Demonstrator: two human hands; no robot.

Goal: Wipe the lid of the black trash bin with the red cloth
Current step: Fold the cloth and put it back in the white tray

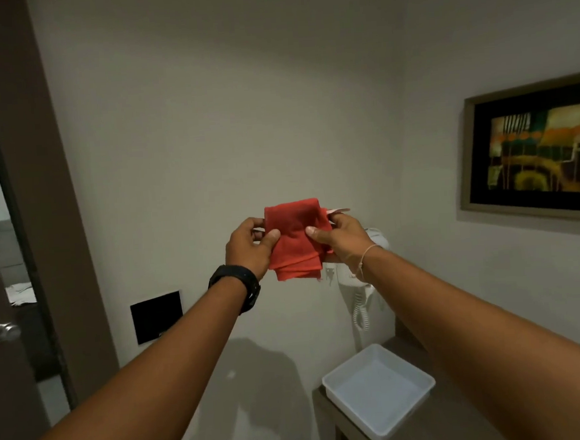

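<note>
A folded red cloth point(295, 240) is held up in front of a pale wall, at arm's length. My left hand point(249, 243) pinches its left edge with the thumb on the front. My right hand point(338, 238) grips its right edge the same way. A black watch sits on my left wrist and a thin string band on my right. No black trash bin shows in the head view.
A white plastic tray point(414, 372) rests on a brown counter at lower right. A white wall-mounted hair dryer point(361, 283) with a coiled cord hangs behind the cloth. A framed picture point(534, 151) is on the right wall, a black wall plate point(156, 316) at lower left, and a door with a knob point(3, 332) at far left.
</note>
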